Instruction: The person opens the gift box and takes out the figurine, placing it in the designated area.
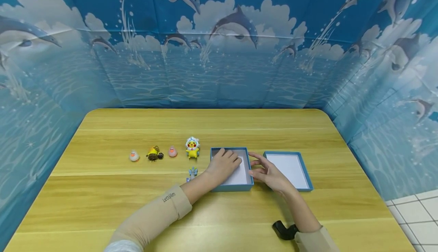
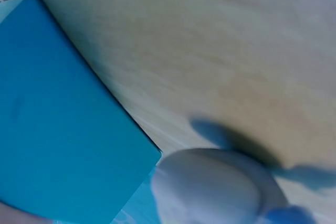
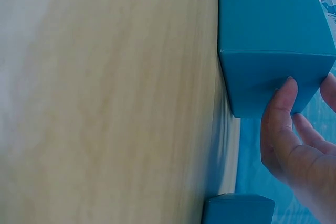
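A blue open box (image 1: 236, 187) with a white inside stands on the table. My left hand (image 1: 223, 165) reaches over its left wall, fingers bent down into it; what lies under the fingers is hidden. Thumb and fingers spread, my right hand (image 1: 270, 174) touches the box's right wall; the right wrist view shows the thumb against the blue side (image 3: 262, 77). Left of the box stand a Pikachu figure (image 1: 192, 148) in a white cap and a small blue-grey figure (image 1: 193, 172), partly behind my left forearm.
A blue lid-like tray (image 1: 289, 170) with a white inside lies right of the box. Farther left are a pink duck (image 1: 172, 152), a yellow-and-brown figure (image 1: 155, 153) and a white duck (image 1: 134, 156). A dolphin-print curtain (image 1: 219, 73) hangs behind the table.
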`<state>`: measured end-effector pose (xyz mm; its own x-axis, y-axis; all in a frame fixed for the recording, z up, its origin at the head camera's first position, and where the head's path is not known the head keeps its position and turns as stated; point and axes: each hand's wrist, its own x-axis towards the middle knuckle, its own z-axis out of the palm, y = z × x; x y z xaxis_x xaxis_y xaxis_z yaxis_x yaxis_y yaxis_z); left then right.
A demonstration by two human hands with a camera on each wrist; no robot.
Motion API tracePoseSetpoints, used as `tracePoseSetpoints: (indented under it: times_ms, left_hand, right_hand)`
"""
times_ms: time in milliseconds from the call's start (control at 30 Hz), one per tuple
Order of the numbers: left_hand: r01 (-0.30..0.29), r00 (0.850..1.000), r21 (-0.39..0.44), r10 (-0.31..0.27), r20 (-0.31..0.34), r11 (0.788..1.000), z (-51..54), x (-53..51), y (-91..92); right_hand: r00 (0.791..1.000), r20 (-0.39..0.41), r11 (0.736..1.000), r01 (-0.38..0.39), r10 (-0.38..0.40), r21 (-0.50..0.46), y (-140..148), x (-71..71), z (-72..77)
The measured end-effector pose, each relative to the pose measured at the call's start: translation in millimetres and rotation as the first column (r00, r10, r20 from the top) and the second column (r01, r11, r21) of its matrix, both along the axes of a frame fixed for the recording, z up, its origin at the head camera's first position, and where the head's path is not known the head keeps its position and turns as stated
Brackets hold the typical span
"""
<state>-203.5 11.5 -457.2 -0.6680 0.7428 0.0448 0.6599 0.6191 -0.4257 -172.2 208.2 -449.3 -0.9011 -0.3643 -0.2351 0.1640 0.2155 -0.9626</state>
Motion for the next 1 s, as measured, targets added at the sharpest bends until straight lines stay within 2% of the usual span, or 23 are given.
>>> tracePoseSetpoints:
  times_ms: [100,400,700,1000]
  left_hand:
    - [0.004,1.000,-0.003,-0.004,-0.009,1.000,1.9,0.6,-0.6]
    - [-0.008,0.999,-0.007,0.008,0.033,1.000,5.3,1.8,-1.1]
    - [-0.004,1.000,0.030,0.003,0.026,1.000,3.5,1.7,-1.4]
    - [0.005,1.000,0.048,-0.005,-0.012,0.999,2.5,1.5,-2.2]
  right_hand:
    - [1.000,0.000,1.000,0.002,-0.002,0.000,0.0,0.0,0.0]
    - [1.000,-0.001,1.000,0.004,-0.004,-0.002,0.1,0.7,0.0]
    - [1.000,-0.002,1.000,0.005,-0.005,0.006,0.3,0.7,-1.3]
    - [1.000,-0.008,1.000,0.007,-0.007,0.002,0.0,0.7,-0.7]
